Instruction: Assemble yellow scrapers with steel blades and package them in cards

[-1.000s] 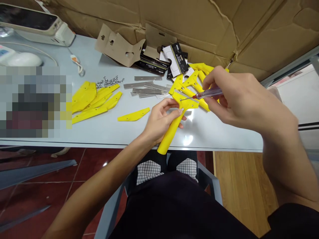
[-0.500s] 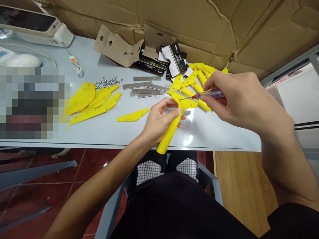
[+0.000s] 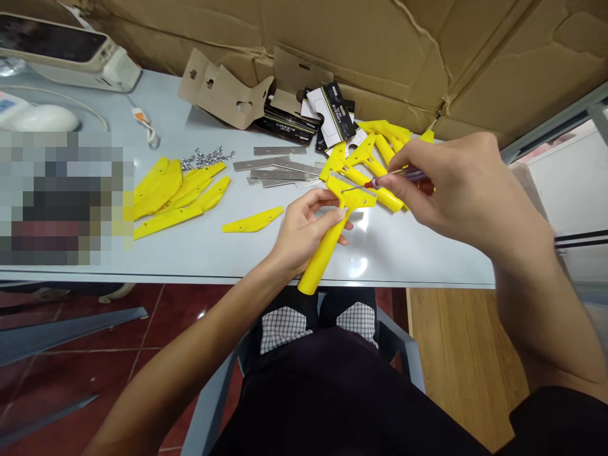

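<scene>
My left hand (image 3: 304,231) is closed around a yellow scraper (image 3: 323,253), its tubular handle slanting down toward the table's front edge. A metal blade edge shows along the top of its head. My right hand (image 3: 456,190) grips the handle of a screwdriver (image 3: 376,183), whose thin shaft reaches left to a screw on the scraper's head. Left of my left hand, a single yellow cover plate (image 3: 253,220) lies flat. Behind the hands are loose metal blades (image 3: 280,172). More yellow scrapers (image 3: 373,155) lie behind the one I hold, partly hidden by my right hand.
Several yellow plates (image 3: 166,190) are piled at left beside a heap of small screws (image 3: 209,157). At the back stand an opened cardboard box (image 3: 228,92) and black-and-white cards (image 3: 332,114). A phone (image 3: 52,41) rests at far left. Cardboard (image 3: 356,38) lines the back.
My right hand has turned slightly around the screwdriver's handle. The left hand and the scraper stay in nearly the same place.
</scene>
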A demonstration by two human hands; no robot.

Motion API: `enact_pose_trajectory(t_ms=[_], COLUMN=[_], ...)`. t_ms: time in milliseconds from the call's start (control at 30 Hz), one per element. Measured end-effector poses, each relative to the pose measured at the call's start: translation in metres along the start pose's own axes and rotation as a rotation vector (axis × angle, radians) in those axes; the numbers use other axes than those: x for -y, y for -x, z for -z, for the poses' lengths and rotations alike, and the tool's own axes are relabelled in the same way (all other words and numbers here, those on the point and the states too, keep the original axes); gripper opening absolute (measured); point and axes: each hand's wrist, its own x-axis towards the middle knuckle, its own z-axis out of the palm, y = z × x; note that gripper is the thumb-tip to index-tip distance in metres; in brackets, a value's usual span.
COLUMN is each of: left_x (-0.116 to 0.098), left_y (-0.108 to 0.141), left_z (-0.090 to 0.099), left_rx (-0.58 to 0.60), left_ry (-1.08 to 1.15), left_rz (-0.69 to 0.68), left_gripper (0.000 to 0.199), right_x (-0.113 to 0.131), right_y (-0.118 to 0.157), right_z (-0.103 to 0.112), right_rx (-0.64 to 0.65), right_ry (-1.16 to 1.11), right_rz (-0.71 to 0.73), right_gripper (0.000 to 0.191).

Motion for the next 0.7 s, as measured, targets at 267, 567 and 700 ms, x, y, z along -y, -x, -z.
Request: enact_pose_trajectory(t_ms=[267,567,700], left_x=[-0.0008,0.0001,0.0003], left_y=[0.0002,-0.0004,-0.0006], left_z=[-0.001,-0.0002,-0.0003], left_rx=[-0.003,0.009,0.0], left_ry=[0.004,-0.003,-0.001], left_rz=[0.0,-0.006,-0.011], left_gripper=[0.028,0.028,0.028], right_x=[0.0016,0.001,0.0], right_y=[0.0038,0.0021,0.0054], right_z=[0.0017,0.0007,0.0024], right_rx=[0.039,-0.006,0.007], right_ry=[0.075,0.14,0.038], right_rz=[0.04,0.024,0.027], right_gripper=[0.02,0.018,0.025])
